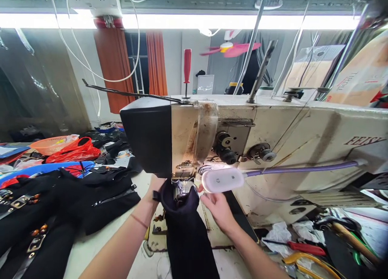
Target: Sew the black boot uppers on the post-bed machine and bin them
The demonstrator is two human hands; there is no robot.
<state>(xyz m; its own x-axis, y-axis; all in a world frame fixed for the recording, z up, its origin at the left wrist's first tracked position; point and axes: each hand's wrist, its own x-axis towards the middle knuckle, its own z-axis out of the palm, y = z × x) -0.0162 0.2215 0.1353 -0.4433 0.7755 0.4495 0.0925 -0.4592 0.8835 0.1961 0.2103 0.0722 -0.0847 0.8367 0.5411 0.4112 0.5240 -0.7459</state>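
A worn cream sewing machine (pixel 291 125) fills the middle and right. A dark fabric piece (pixel 184 226) runs from the bottom edge up to the needle area (pixel 181 189). My left hand (pixel 155 189) grips the fabric's left side behind the presser foot, its fingers mostly hidden by the cloth. My right hand (pixel 216 208) holds the fabric's right edge beside the needle, fingers curled against it. A small white lamp (pixel 222 179) on a purple gooseneck hangs just above my right hand.
Black garments with metal buckles (pixel 45 206) are piled on the table at left, with a red bag (pixel 74 151) and an orange basket (pixel 51 143) behind. A red-handled screwdriver (pixel 304 248), paper scraps and tools lie at lower right. Another red screwdriver (pixel 187 68) stands on the machine top.
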